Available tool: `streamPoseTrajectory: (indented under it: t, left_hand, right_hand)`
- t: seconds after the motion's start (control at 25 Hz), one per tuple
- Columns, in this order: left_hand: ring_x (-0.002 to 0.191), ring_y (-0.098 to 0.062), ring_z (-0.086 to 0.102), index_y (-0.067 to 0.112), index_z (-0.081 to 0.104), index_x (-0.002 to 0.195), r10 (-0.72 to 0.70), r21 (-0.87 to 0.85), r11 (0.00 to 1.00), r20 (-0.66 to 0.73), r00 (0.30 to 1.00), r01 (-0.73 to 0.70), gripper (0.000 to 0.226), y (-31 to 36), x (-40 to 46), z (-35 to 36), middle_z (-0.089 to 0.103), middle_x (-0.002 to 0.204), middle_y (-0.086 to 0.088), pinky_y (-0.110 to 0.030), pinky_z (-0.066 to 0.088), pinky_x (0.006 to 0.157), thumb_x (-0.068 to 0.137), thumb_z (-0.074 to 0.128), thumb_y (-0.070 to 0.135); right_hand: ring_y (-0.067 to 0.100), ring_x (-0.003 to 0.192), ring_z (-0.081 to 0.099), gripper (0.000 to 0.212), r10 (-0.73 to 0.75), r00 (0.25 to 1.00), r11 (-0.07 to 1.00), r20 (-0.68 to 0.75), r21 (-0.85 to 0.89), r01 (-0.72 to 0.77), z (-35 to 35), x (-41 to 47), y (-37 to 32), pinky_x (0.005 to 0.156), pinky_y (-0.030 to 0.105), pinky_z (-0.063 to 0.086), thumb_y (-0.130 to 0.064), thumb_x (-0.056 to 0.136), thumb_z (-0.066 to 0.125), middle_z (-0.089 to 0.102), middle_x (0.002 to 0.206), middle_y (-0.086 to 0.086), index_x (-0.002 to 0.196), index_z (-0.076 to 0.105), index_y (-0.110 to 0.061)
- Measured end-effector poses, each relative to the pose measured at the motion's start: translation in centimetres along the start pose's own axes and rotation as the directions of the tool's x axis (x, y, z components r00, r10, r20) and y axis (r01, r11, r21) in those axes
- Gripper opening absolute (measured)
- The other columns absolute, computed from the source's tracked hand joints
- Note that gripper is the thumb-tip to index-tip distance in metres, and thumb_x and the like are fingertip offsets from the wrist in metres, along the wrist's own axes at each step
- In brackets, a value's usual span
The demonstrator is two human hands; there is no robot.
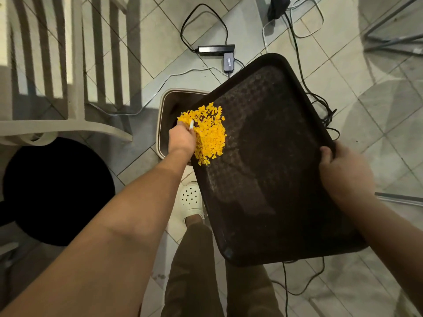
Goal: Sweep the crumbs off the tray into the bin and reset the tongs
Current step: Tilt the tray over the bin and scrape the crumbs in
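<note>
The right hand (343,172) grips the near right rim of the dark tray (274,179), held tilted over the bin (163,110). The left hand (182,139), fingers curled though its grasp is unclear, touches the yellow crumbs (209,133) heaped at the tray's far left edge, right above the bin.

Your dark plastic tray (274,156) shows a matt, pebbled surface; dry, flaky yellow crumbs (209,131) sit above a smooth plastic bin (163,104) on glazed floor tiles (160,30).
</note>
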State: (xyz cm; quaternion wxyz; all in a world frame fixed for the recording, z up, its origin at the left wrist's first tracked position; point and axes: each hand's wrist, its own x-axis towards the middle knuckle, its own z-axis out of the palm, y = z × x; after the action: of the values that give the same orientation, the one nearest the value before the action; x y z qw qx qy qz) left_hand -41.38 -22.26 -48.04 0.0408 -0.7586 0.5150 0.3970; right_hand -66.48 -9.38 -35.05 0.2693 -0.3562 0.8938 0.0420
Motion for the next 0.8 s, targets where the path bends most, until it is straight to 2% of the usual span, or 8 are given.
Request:
streamPoseTrajectory:
  t: [0.12,0.2,0.28,0.44,0.52,0.64,0.72,0.8]
  left_hand:
    - [0.087,-0.030,0.062,0.003,0.057,0.109,0.071,-0.054,0.996,0.002,0.997,-0.071,0.024,0.1,-0.7,-0.2,0.065,0.103,-0.016,-0.030,0.046,0.072,0.096,0.047,0.019]
    - [0.089,-0.032,0.063,0.003,0.058,0.104,0.160,-0.139,0.977,-0.014,0.987,-0.160,0.021,1.4,-0.8,0.3,0.066,0.100,-0.017,-0.033,0.050,0.076,0.096,0.048,0.019]
    - [0.090,-0.030,0.062,0.003,0.057,0.103,0.189,-0.164,0.968,-0.024,0.982,-0.191,0.021,3.1,-0.6,0.7,0.066,0.101,-0.016,-0.031,0.048,0.077,0.096,0.048,0.020]
    - [0.097,-0.031,0.062,0.003,0.056,0.109,0.087,-0.122,0.988,-0.035,0.996,-0.091,0.024,3.3,0.3,1.0,0.064,0.109,-0.017,-0.034,0.050,0.082,0.095,0.048,0.020]
    - [0.099,-0.034,0.062,0.002,0.056,0.112,0.011,-0.080,0.997,-0.025,1.000,-0.013,0.026,1.9,0.5,0.6,0.062,0.111,-0.019,-0.035,0.050,0.084,0.096,0.047,0.020]
    - [0.101,-0.034,0.062,0.004,0.057,0.114,-0.063,-0.004,0.998,-0.006,0.998,0.063,0.027,-0.7,0.7,-0.2,0.063,0.113,-0.018,-0.034,0.048,0.083,0.095,0.047,0.020]
    - [0.095,-0.031,0.063,0.004,0.057,0.112,-0.012,-0.004,1.000,-0.010,1.000,0.012,0.025,-1.2,0.6,-0.7,0.065,0.109,-0.017,-0.033,0.048,0.080,0.096,0.047,0.020]
    - [0.083,-0.026,0.061,0.003,0.057,0.108,0.088,-0.085,0.992,-0.007,0.996,-0.088,0.022,-0.6,0.2,-0.5,0.066,0.102,-0.016,-0.031,0.048,0.075,0.096,0.048,0.019]
  right_hand:
    - [0.041,0.093,0.056,0.029,0.004,1.000,1.000,0.005,-0.003,-0.004,-0.2,-0.1,-0.2,0.072,0.039,0.040,-0.031,0.098,0.036,0.060,0.092,0.022,0.106,0.054,-0.009]
    - [0.040,0.092,0.056,0.028,0.013,1.000,1.000,0.003,-0.004,-0.013,-0.3,-0.1,-0.2,0.070,0.037,0.037,-0.030,0.098,0.037,0.056,0.085,0.019,0.105,0.054,-0.009]
    - [0.039,0.091,0.056,0.028,0.020,1.000,1.000,0.004,0.002,-0.020,-0.2,-0.1,-0.3,0.069,0.036,0.036,-0.030,0.098,0.037,0.049,0.080,0.012,0.106,0.054,-0.010]
    - [0.040,0.092,0.057,0.029,0.022,1.000,1.000,-0.005,0.000,-0.022,0.1,0.0,-0.1,0.071,0.038,0.039,-0.031,0.098,0.037,0.057,0.086,0.016,0.107,0.055,-0.011]
    - [0.040,0.093,0.057,0.030,0.025,1.000,1.000,-0.010,-0.004,-0.025,0.1,0.0,-0.1,0.072,0.039,0.040,-0.032,0.098,0.037,0.061,0.093,0.020,0.110,0.055,-0.012]
    - [0.040,0.093,0.057,0.029,0.030,1.000,1.000,-0.001,-0.011,-0.030,0.0,0.1,-0.1,0.071,0.038,0.038,-0.032,0.098,0.037,0.060,0.094,0.021,0.107,0.055,-0.011]
    - [0.041,0.092,0.056,0.028,0.026,1.000,1.000,-0.001,-0.009,-0.026,0.0,0.1,-0.2,0.070,0.038,0.038,-0.032,0.097,0.037,0.060,0.092,0.022,0.103,0.054,-0.010]
    - [0.042,0.091,0.057,0.028,0.022,1.000,1.000,-0.002,-0.009,-0.022,0.1,0.3,-0.3,0.071,0.040,0.040,-0.032,0.097,0.037,0.060,0.092,0.023,0.102,0.054,-0.011]
